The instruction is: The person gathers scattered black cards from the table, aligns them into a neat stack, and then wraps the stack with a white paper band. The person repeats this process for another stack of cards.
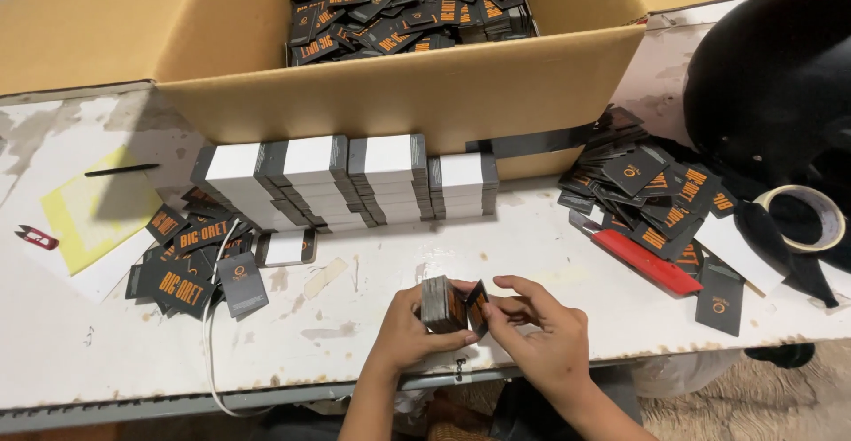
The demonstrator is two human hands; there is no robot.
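Now the left hand clamps a small stack of stiff black-and-orange card tags by its edges; the right hand, at three o'clock, pinches one light, slippery-looking tag.

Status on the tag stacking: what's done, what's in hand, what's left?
Done: four neat stacks of tags stand in a row against the cardboard box. In hand: the left hand grips a small stack while the right hand sets another tag against it. Left: loose tags on the left, a pile of tags on the right, and more tags in the box.
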